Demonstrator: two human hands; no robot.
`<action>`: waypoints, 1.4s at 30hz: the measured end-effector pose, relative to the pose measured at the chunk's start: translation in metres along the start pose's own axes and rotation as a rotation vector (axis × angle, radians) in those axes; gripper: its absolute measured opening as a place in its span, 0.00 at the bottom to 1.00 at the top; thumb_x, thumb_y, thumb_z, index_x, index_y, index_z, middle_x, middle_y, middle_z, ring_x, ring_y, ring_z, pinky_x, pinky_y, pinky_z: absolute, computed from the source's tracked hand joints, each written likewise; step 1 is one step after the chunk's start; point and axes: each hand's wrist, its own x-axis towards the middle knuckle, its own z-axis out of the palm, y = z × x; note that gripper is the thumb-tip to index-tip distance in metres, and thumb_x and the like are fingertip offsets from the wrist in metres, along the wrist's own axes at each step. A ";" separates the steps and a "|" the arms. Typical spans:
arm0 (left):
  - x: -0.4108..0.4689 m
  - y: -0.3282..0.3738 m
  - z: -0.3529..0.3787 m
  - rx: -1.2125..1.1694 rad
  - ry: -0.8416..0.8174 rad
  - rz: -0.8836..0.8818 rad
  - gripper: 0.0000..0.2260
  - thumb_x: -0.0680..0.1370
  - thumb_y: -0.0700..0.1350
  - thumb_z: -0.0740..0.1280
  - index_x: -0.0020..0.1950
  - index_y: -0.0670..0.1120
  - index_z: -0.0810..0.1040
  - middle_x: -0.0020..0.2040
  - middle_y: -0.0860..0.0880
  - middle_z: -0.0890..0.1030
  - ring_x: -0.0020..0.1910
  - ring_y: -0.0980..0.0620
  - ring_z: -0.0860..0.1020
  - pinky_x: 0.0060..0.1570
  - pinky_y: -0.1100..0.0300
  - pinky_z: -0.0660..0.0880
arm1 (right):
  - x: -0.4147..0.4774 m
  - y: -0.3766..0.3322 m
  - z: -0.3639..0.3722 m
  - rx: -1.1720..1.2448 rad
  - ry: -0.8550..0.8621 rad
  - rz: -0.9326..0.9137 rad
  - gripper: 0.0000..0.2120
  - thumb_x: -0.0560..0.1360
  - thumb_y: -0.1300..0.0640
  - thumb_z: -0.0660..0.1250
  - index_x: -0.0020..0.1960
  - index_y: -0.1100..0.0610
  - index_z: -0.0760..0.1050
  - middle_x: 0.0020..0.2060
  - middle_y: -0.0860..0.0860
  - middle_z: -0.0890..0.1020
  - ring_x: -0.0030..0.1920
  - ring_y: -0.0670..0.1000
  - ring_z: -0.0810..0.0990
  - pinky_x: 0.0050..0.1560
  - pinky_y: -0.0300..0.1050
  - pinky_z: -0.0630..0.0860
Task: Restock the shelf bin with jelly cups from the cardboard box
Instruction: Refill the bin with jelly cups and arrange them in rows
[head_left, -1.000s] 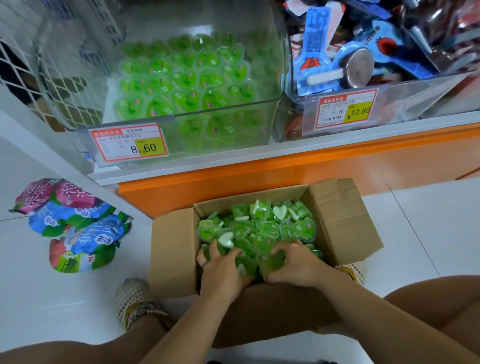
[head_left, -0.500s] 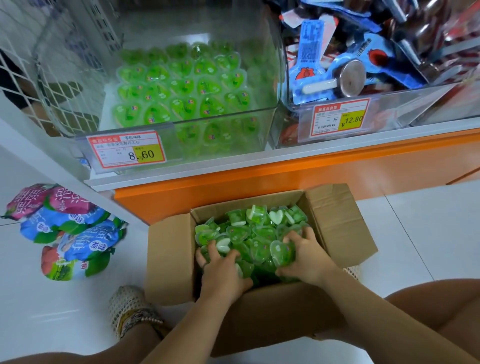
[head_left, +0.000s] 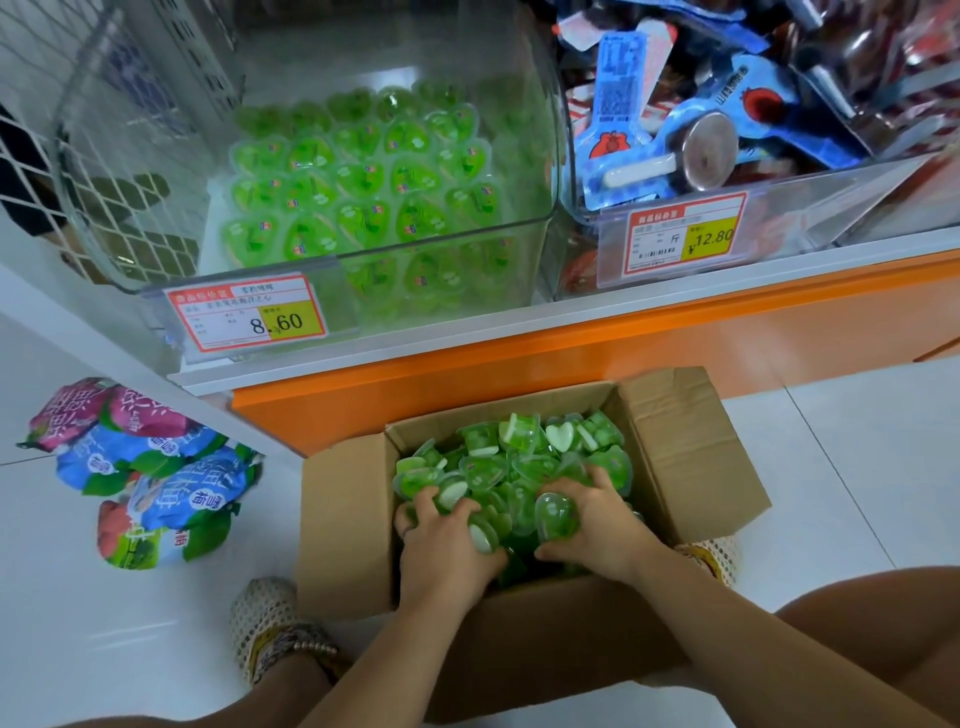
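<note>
Both forearms reach down into the open cardboard box. The left hand is buried palm-down at the near left of the heap, its fingers curled round several jelly cups. The right hand lies just beside it, fingers and thumb clamped on cups too, with one heart-shaped cup tilted up at its thumb. The hands are close together but not touching.

The box stands on the floor with its flaps spread, just in front of the orange base of the shelf, between the person's bare knees. The shelf bin sits at the front edge of the shelf, at its left corner, and holds a flat layer of the same cups in rows. A price tag reading 8.60 is clipped to its front. A neighbouring bin to the right holds blue packets, under a tag marked 12.80.

The floor is glossy white tile; the box is plain brown corrugated card, creased on the right flap. The bins are clear, hard plastic with rounded corners. The cups are small green hearts with clear shells (a few show white undersides). Bright snack bags lie piled on the floor to the left, and a woven mesh shoe shows beside the box.
</note>
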 end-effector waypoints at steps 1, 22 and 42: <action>0.000 -0.002 -0.001 0.004 0.018 0.011 0.27 0.70 0.58 0.70 0.67 0.56 0.68 0.70 0.50 0.54 0.70 0.41 0.57 0.60 0.53 0.71 | 0.000 0.000 -0.001 0.003 -0.007 0.002 0.36 0.65 0.52 0.77 0.69 0.44 0.66 0.74 0.52 0.47 0.74 0.58 0.58 0.71 0.47 0.60; -0.022 0.016 -0.052 -0.075 0.274 0.330 0.24 0.73 0.54 0.68 0.68 0.60 0.66 0.64 0.58 0.67 0.62 0.54 0.71 0.55 0.59 0.75 | -0.023 -0.026 -0.048 -0.004 0.215 -0.161 0.31 0.64 0.57 0.78 0.64 0.46 0.70 0.58 0.49 0.60 0.59 0.49 0.68 0.63 0.30 0.58; -0.087 0.054 -0.313 -0.363 0.653 0.557 0.20 0.70 0.49 0.74 0.60 0.55 0.73 0.52 0.54 0.76 0.50 0.57 0.73 0.43 0.70 0.64 | -0.106 -0.233 -0.196 -0.160 0.513 -0.725 0.31 0.59 0.50 0.80 0.59 0.44 0.72 0.60 0.53 0.73 0.62 0.49 0.66 0.54 0.30 0.60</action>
